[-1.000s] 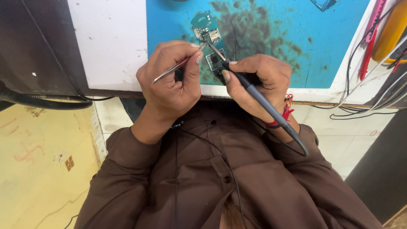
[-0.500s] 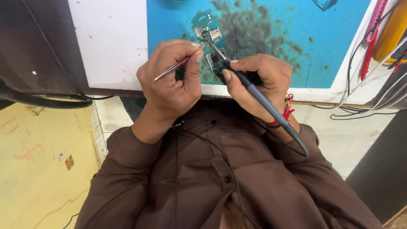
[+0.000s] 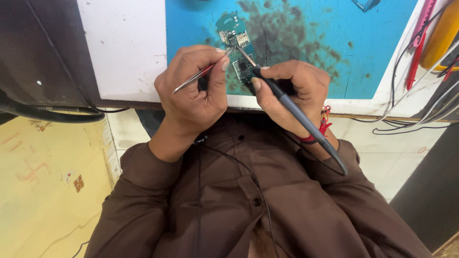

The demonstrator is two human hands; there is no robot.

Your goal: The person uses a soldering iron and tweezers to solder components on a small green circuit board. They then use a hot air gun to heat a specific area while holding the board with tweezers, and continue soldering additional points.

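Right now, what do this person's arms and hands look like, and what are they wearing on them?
Both arms are in long dark brown sleeves of a buttoned shirt. The left hand is bare, its sleeve pushed back from the wrist. The right hand is bare too, with a red thread band at the wrist. No gloves or rings visible.

Bright, even light falls from above; soft shadows pool under both hands, the picture is sharp, edges bend slightly outward.

A circuit board [image 3: 235,45] is laid on a mat [image 3: 325,43] on the worktop [image 3: 124,48]; cables [image 3: 411,110] are bundled at the right edge.
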